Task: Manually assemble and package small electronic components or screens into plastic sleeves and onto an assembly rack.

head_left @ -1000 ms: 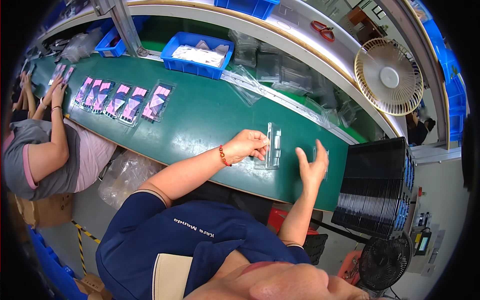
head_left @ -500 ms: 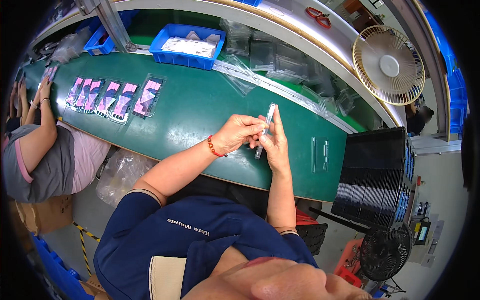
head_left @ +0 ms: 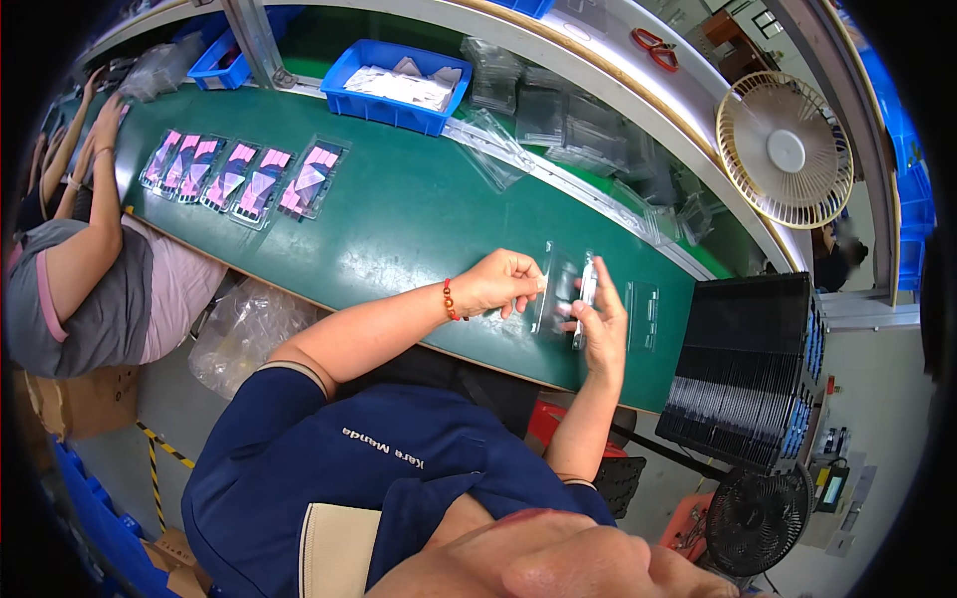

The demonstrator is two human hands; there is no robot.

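Note:
A clear plastic blister tray (head_left: 564, 284) is held above the green table, its face now turned toward me. My right hand (head_left: 604, 329) grips its right edge, with thumb in front and fingers behind. At the tray's left edge, my left hand (head_left: 501, 283) is closed in a pinch, thumb against fingers. A second clear plastic tray (head_left: 643, 314) lies flat on the table just right of my right hand.
Several pink-and-dark patterned packs (head_left: 263, 183) lie in a row on the green table (head_left: 399, 219). Behind stand a blue bin (head_left: 439, 118) of white pieces and stacked clear trays (head_left: 568, 125). A black tray stack (head_left: 743, 369) bounds the right; a co-worker's arms (head_left: 100, 189) are at far left.
Both hands have shifted right and slightly nearer, and have drawn apart. The clear tray, earlier seen as a narrow edge-on strip, now shows its broad face between them.

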